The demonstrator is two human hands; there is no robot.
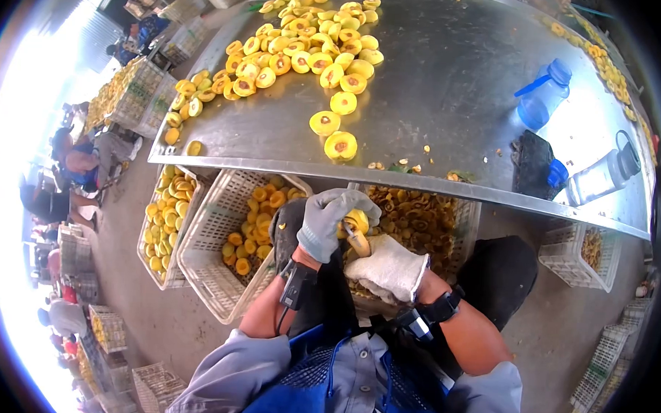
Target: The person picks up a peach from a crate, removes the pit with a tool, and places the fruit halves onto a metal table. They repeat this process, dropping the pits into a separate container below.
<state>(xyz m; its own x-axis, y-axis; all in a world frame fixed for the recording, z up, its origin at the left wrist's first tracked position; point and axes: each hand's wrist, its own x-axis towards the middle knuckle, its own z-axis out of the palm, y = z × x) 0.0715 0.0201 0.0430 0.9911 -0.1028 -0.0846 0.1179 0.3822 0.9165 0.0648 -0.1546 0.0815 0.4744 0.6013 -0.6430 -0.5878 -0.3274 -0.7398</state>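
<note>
My left hand (328, 219), in a grey glove, is closed around a yellow peach half (356, 221) above my lap. Against that fruit sits a short tool with a light wooden handle (359, 243), and my right hand (388, 267), in a white glove, is closed on it. The tool's working end is hidden by the fruit. On the metal table (451, 87) in front, many cut peach halves (299, 56) form a pile, and several loose ones, such as one peach half (340, 146), trail toward the near edge. Brown stones show in many of them.
Under the table edge stand a crate of peach halves (190, 263), a second crate (150, 269) to its left, and one of dark pits and scraps (467, 226). A blue bottle (535, 108), clear bottle (601, 177) and dark cloth (530, 166) lie right. Other people work at far left.
</note>
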